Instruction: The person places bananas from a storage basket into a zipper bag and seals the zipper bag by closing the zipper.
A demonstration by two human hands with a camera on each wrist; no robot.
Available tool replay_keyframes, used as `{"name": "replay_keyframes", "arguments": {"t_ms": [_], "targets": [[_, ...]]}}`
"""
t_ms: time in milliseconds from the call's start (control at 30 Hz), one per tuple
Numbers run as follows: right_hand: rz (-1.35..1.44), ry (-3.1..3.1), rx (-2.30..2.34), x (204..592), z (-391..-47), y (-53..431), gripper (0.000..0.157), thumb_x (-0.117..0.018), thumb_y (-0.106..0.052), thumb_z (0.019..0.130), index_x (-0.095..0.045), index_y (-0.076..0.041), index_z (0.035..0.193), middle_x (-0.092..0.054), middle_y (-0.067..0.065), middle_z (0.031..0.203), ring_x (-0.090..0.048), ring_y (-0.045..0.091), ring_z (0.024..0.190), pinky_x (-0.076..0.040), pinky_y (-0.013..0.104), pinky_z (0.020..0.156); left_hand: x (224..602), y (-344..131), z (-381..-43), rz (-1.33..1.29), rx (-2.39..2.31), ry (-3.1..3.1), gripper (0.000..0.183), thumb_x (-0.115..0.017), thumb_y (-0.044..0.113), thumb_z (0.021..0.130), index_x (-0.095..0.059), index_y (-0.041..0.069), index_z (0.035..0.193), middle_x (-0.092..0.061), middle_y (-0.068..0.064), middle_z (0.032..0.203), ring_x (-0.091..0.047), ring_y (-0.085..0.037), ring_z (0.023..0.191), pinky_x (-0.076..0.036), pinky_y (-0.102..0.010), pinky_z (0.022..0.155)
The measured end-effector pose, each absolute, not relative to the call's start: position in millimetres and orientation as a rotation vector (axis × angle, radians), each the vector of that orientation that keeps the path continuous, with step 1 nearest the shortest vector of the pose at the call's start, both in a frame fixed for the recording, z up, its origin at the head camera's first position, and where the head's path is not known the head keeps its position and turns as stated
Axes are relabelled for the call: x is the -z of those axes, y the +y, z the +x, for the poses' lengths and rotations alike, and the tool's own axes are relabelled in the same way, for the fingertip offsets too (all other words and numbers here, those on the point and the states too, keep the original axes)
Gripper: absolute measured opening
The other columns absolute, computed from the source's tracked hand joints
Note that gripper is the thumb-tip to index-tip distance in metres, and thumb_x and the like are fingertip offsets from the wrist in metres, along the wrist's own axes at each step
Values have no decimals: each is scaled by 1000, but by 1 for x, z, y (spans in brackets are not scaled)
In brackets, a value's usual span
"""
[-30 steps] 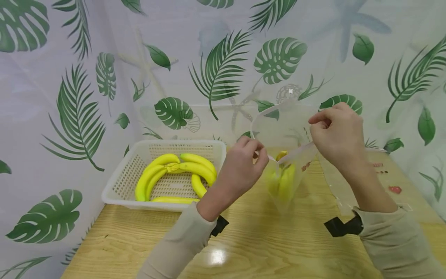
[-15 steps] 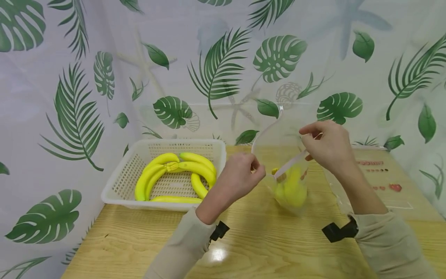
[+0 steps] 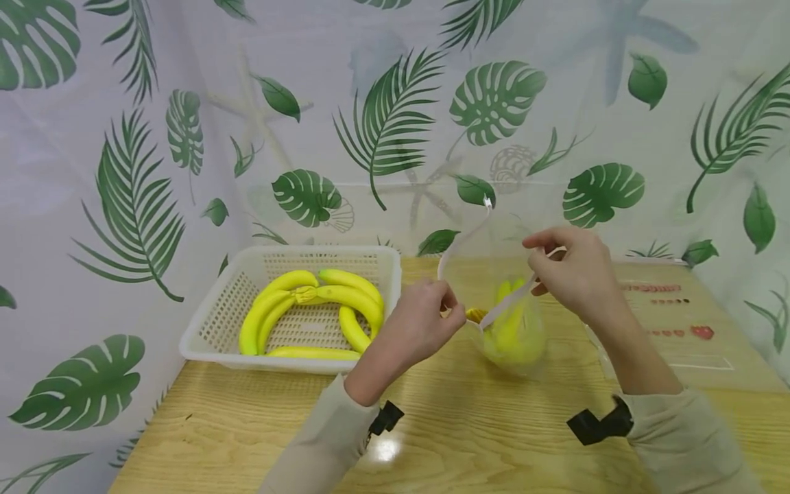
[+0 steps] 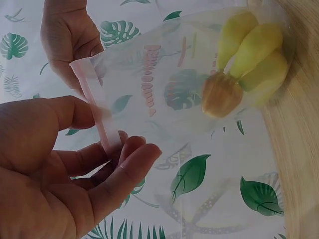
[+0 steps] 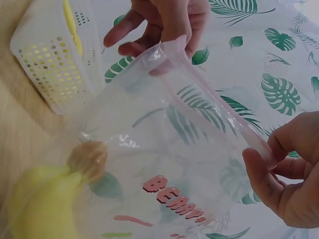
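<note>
A clear zip bag [image 3: 507, 302] with a pale pink rim hangs between my hands, its mouth spread apart. Inside, at the bottom, lies a bunch of yellow bananas [image 4: 256, 52] with a brown stem end. My left hand [image 3: 426, 319] pinches the rim at the near left corner. On the right side of the mouth, my right hand [image 3: 574, 271] grips the rim between thumb and fingers. A small white slider [image 3: 487, 202] sits at the far end of the rim. Red lettering shows on the bag's side in the right wrist view.
Left of the bag, a white perforated basket [image 3: 204, 336] holds several more bananas [image 3: 345, 297]. Another clear bag [image 3: 673, 353] with red prints lies flat on the wooden table [image 3: 469, 439] at the right. Behind stands a leaf-patterned curtain [image 3: 395, 123].
Both hands have come down with the bag, the right hand the most and slightly leftward. The bananas sit lower, and the bag bulges at its base. The basket has stayed put.
</note>
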State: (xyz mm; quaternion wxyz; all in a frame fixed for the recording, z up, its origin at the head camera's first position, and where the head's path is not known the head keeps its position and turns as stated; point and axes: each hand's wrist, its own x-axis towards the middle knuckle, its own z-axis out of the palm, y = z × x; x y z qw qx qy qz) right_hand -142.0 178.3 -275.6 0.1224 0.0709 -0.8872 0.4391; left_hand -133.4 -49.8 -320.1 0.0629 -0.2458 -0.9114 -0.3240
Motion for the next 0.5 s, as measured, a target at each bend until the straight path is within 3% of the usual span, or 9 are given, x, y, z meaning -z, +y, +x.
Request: {"name": "replay_keyframes", "arguments": {"t_ms": [200,500], "targets": [[175,-2538,-1378,280,-136,176,29,-50,-8,94,-67,3,116,-52,15,102,-64,15,61,-57,26,57,332,-59,-138,-690,1302,-2771,46,-58,24,94,-52,2,133,-42,-16,135,-56,-21,95,-49,-28,76],[199,-2495,-1412,266,-129,169,31,-51,-5,93,-69,1,117,-51,11,100,-65,14,57,-54,24,54,343,-66,-142,-780,1611,-2731,63,-61,20,91,-39,-2,146,-33,-16,147,-55,-19,104,-51,-25,78]]}}
